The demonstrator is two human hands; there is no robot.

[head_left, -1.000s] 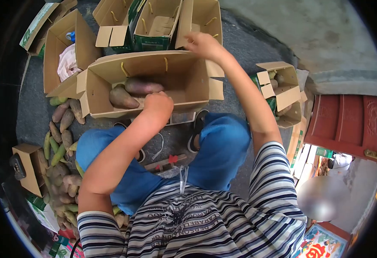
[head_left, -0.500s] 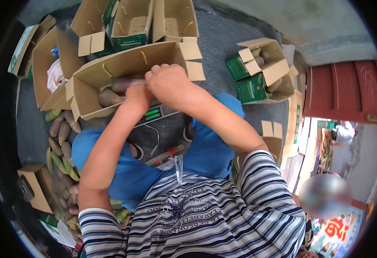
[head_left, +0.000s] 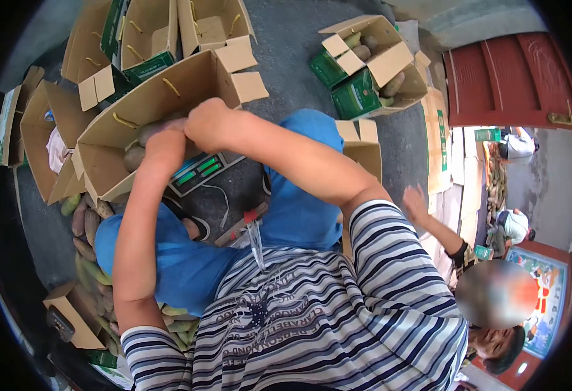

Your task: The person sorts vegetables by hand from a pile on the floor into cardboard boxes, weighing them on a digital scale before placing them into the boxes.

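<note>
Both my hands are together over the near side of an open cardboard box (head_left: 194,77). My left hand (head_left: 166,146) is closed, its fingers curled in against the box's contents. Beside it my right hand (head_left: 211,124) is closed too, knuckles up. What their fingers grip is hidden. Just left of my hands in the box lie a long purplish root-like vegetable (head_left: 147,133) and a rounder brownish one (head_left: 133,158). Close under the box's near edge, a scale display (head_left: 201,171) glows green.
Open cartons (head_left: 149,39) stand behind; another (head_left: 51,140) at left holds a pinkish-white cloth or bag (head_left: 56,150). A filled green-sided carton (head_left: 370,65) is at right. Brown and green vegetables (head_left: 90,228) lie piled at left. Another person's hand (head_left: 415,203) is raised at right.
The whole view has shifted, with the box and my hands appearing farther left. My hands stay together at the vegetables. Another person's raised hand has come into view at right.
</note>
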